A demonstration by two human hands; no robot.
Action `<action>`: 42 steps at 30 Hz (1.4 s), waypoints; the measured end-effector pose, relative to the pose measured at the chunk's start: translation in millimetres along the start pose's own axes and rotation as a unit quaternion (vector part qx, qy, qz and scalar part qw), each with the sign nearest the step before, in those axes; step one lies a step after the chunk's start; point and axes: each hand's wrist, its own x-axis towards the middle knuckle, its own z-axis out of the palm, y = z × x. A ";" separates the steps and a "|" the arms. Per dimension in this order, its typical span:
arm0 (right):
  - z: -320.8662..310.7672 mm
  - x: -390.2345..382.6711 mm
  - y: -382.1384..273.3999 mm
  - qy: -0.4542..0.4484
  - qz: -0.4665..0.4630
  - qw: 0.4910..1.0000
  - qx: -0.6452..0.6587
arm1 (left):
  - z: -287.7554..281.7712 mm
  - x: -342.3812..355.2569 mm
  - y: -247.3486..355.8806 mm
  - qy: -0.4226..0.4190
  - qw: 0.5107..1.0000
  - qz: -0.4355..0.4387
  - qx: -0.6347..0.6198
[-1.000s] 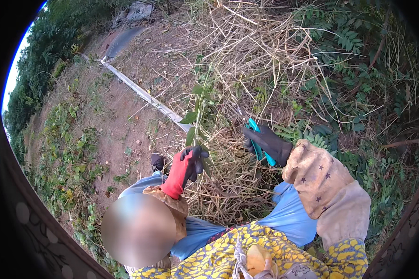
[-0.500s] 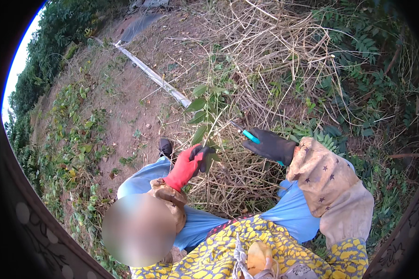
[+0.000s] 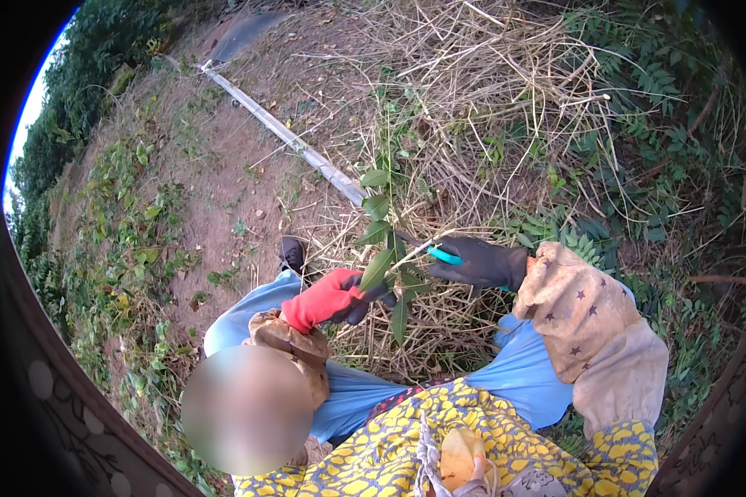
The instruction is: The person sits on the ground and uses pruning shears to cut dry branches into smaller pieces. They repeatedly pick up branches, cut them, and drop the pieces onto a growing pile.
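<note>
My left hand, in a red glove with dark fingers, is closed around the lower part of a leafy green cutting. Its long leaves fan out above and beside the fingers, and a pale bare stem reaches toward the right. In a dark glove, my right hand grips pruning shears by their teal handle. The blades lie at the cutting's stem and are partly hidden by leaves, so I cannot tell whether they touch it.
Dry stalks lie heaped ahead and between my knees. A long pale pole crosses the bare soil toward a dark flat sheet. Leafy plants grow on the right, with more greenery on the left. My dark shoe is beside the left hand.
The cutting has tilted and shifted to the right, its stem now beside the shears. My left hand has turned and lowered slightly; my right hand has barely moved.
</note>
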 end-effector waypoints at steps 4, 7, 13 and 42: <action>11.1 0.2 -2.1 -0.031 -0.039 0.998 0.025 | -4.4 -11.2 17.5 -0.045 0.995 -0.062 0.071; 19.6 -6.3 -13.9 -0.056 0.038 0.992 0.103 | 2.5 -9.7 33.0 -0.046 0.987 -0.123 0.096; 31.6 -0.9 7.0 -0.049 0.017 0.995 -0.080 | -15.4 -14.8 25.9 0.003 0.975 -0.144 0.171; -46.4 -89.7 1.9 0.108 0.218 0.922 -0.300 | -1.2 155.2 -12.9 0.268 0.545 0.020 0.794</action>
